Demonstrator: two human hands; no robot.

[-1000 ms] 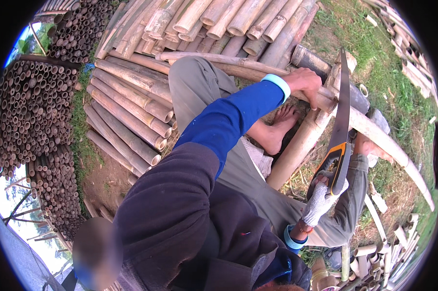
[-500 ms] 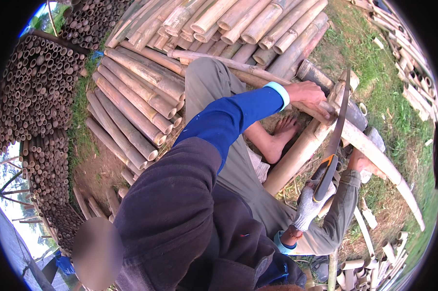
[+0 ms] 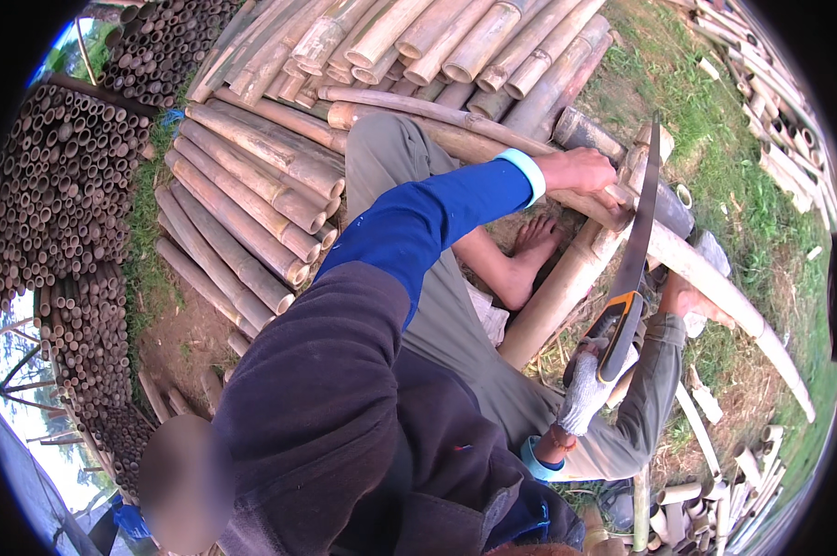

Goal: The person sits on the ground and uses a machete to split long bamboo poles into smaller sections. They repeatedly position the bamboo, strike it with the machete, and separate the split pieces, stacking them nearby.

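My bare left hand (image 3: 578,170), below a blue sleeve with a light blue cuff, is closed round a long bamboo pole (image 3: 715,285). The pole rests crosswise over a thicker bamboo piece (image 3: 562,289) on the ground. In my right hand (image 3: 585,387), which wears a whitish knit glove, is the orange and black handle of a hand saw (image 3: 648,190). The dark, slightly curved blade lies across the pole just right of my left hand, its tip pointing away from me. How deep the teeth sit in the bamboo cannot be made out.
Cut bamboo lengths (image 3: 251,185) lie in rows at the left and far side. A tall stack of bamboo tubes (image 3: 48,176) stands at far left. My bare feet (image 3: 534,255) are close to the pole. Bamboo offcuts (image 3: 682,505) litter the grass at lower right.
The whole view has shifted slightly. The saw remains across the pole at nearly the same spot, and both hands keep their grips.
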